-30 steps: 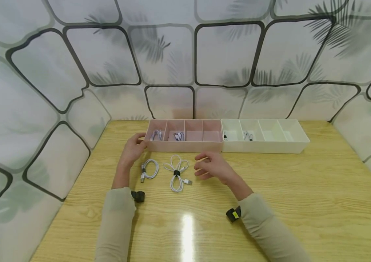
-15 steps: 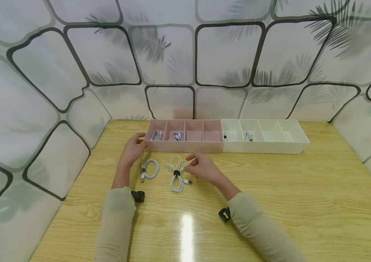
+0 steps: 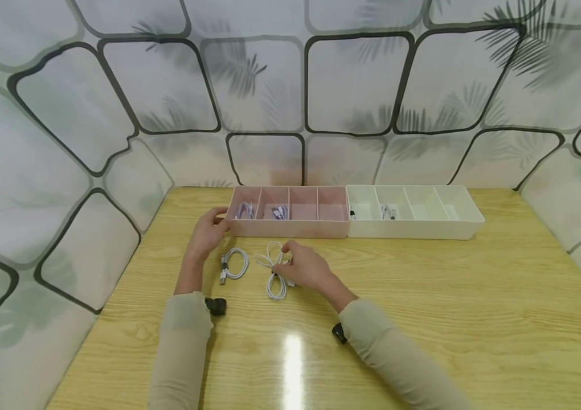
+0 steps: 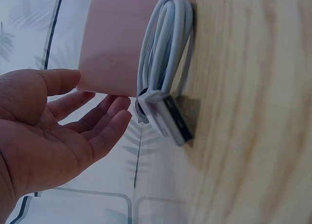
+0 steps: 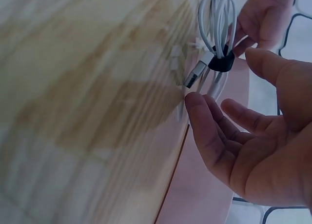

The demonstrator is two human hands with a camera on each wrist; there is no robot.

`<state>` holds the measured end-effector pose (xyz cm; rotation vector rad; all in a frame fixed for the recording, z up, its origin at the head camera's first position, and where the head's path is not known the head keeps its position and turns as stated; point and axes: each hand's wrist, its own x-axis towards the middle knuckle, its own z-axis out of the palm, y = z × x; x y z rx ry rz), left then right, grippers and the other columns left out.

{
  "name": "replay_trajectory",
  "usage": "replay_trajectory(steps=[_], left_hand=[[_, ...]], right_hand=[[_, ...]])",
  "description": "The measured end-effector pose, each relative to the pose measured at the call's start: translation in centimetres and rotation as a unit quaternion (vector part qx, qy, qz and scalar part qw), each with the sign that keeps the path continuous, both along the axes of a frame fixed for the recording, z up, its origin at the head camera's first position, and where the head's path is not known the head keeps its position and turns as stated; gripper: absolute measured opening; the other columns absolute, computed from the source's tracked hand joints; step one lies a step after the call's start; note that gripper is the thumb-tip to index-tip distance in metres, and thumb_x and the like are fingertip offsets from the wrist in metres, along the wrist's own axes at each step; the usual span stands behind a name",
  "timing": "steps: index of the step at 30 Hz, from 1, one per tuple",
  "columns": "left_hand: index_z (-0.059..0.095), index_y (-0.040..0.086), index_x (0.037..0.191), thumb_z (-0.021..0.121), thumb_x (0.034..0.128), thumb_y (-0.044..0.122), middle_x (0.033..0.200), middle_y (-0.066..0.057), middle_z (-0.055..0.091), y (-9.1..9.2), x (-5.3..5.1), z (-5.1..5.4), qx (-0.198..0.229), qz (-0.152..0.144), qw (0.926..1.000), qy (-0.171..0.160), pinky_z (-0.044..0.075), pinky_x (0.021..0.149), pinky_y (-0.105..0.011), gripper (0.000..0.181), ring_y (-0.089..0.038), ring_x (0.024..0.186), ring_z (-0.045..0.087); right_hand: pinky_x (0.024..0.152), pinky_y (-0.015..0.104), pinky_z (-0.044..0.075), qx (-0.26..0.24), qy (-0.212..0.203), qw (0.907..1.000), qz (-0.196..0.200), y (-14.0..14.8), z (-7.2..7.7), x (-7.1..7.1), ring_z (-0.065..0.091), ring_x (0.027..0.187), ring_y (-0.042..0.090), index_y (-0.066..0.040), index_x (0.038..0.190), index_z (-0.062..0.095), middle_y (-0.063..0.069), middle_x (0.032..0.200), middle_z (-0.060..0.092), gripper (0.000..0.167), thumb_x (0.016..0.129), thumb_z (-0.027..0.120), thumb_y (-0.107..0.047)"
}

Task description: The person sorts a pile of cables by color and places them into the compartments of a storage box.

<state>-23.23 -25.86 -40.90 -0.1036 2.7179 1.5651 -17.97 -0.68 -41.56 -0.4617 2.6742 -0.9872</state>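
Observation:
In the head view, a white cable (image 3: 276, 287) in loops lies on the table, with a black tie round its middle partly hidden by my right hand (image 3: 303, 266). In the right wrist view, the thumb and fingers of that hand are spread close to the looped cable (image 5: 218, 26), its black tie and its USB plug, with a gap between them. My left hand (image 3: 207, 234) touches the left end of a pink divided box (image 3: 290, 229), thumb and loosely bent fingers at its corner. A second coiled white cable (image 3: 243, 267) lies just below it; its plug faces the left wrist camera.
A white divided box (image 3: 413, 230) stands against the right end of the pink one, by the patterned wall. Coiled cables lie in two compartments of the pink box, and small cables show in two of the white one. Bare wooden table (image 3: 475, 319) extends to the right.
My right hand has moved left, from beside the looped cable to over its right side, and its fingers now cover part of it. My left hand has stayed at the pink box.

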Motion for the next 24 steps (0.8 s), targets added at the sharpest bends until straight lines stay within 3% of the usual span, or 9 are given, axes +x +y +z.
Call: replay_trajectory(steps=[5, 10, 17, 24], left_hand=[[0.043, 0.002, 0.147, 0.047, 0.1023, 0.014, 0.130, -0.030, 0.057, 0.0, -0.1, 0.0, 0.000, 0.000, 1.0000, -0.002, 0.047, 0.084, -0.037, 0.047, -0.041, 0.117, 0.058], [0.044, 0.001, 0.147, 0.048, 0.1017, 0.014, 0.130, -0.030, 0.057, 0.0, -0.2, 0.0, 0.000, 0.002, 1.0000, 0.001, 0.047, 0.084, -0.037, 0.047, -0.041, 0.117, 0.059], [0.045, 0.002, 0.146, 0.048, 0.1012, 0.014, 0.129, -0.029, 0.058, 0.0, -0.2, -0.1, 0.000, 0.006, 1.0000, 0.001, 0.046, 0.079, -0.031, 0.046, -0.039, 0.116, 0.060], [0.045, 0.001, 0.146, 0.048, 0.1015, 0.014, 0.129, -0.030, 0.057, -0.1, 0.0, 0.0, 0.007, 0.005, 1.0000, 0.000, 0.047, 0.081, -0.033, 0.046, -0.040, 0.117, 0.059]], right_hand=[[0.051, 0.030, 0.041, 0.069, 0.028, 0.9972, 0.004, -1.1, 0.1, 0.0, 0.053, 0.062, 0.015, -0.009, 0.133, 0.055, -0.001, 0.075, 0.061, 0.055, 0.091, 0.069, -0.042], [0.047, 0.029, 0.035, 0.103, 0.045, 0.9936, 0.007, -2.1, 0.1, 0.0, 0.047, 0.057, 0.013, -0.008, 0.131, 0.055, -0.002, 0.068, 0.054, 0.056, 0.091, 0.069, -0.045], [0.046, 0.027, 0.034, 0.099, 0.031, 0.9944, 0.020, -2.2, 0.4, -0.1, 0.045, 0.054, 0.013, -0.007, 0.131, 0.053, -0.001, 0.065, 0.054, 0.055, 0.089, 0.074, -0.035], [0.059, 0.030, 0.045, 0.069, 0.021, 0.9969, 0.029, -1.6, 0.3, -0.3, 0.054, 0.066, 0.016, -0.002, 0.129, 0.056, 0.006, 0.083, 0.065, 0.053, 0.085, 0.076, -0.025]])
